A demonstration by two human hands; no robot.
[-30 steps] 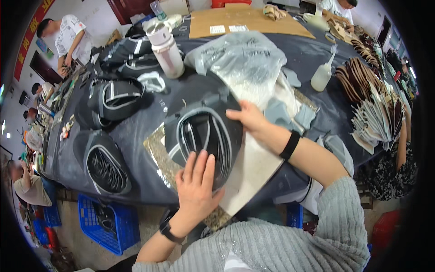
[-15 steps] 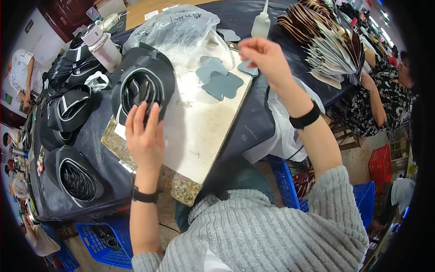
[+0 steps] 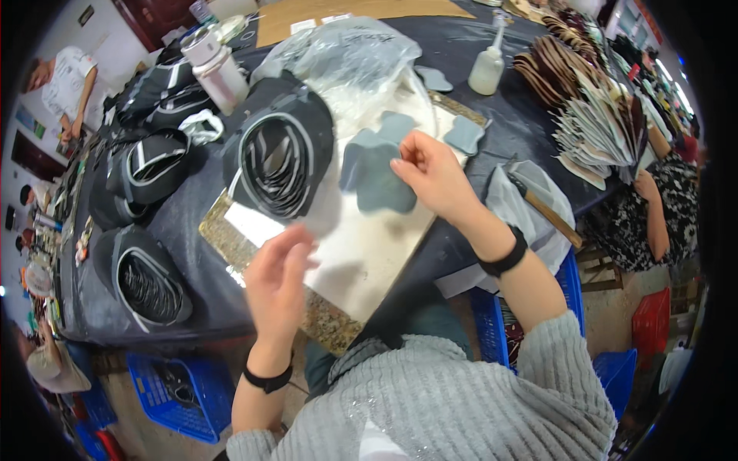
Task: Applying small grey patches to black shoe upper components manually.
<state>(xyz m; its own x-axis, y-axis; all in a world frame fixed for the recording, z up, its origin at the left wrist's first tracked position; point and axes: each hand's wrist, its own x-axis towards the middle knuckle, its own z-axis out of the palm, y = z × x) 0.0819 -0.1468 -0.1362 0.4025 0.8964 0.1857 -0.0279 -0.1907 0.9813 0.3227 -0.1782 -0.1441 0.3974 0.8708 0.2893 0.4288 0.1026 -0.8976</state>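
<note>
My right hand (image 3: 437,178) pinches a thin grey-blue flat piece with a wavy outline (image 3: 386,184) at its upper right edge, above the white-topped board (image 3: 361,269). Other grey-blue pieces (image 3: 397,124) lie behind it. Loosely curled and a little blurred, my left hand (image 3: 278,280) hovers over the board's near left side, thumb apart from the fingers and nothing visible in it. Just beyond it stands a stack of nested black shoe uppers (image 3: 317,131) with grey edging.
More black uppers (image 3: 146,280) stand along the left, near a white bottle (image 3: 215,73). A plastic bag (image 3: 338,58) lies behind the board. At the right are a squeeze bottle (image 3: 487,71), a wooden-handled tool (image 3: 550,215) and fanned pieces (image 3: 596,123). Blue baskets (image 3: 181,399) sit below.
My left hand has come off the stack of uppers toward me. My right hand has moved from the single piece at the board's far corner to the pile and lifted a piece. The view has shifted.
</note>
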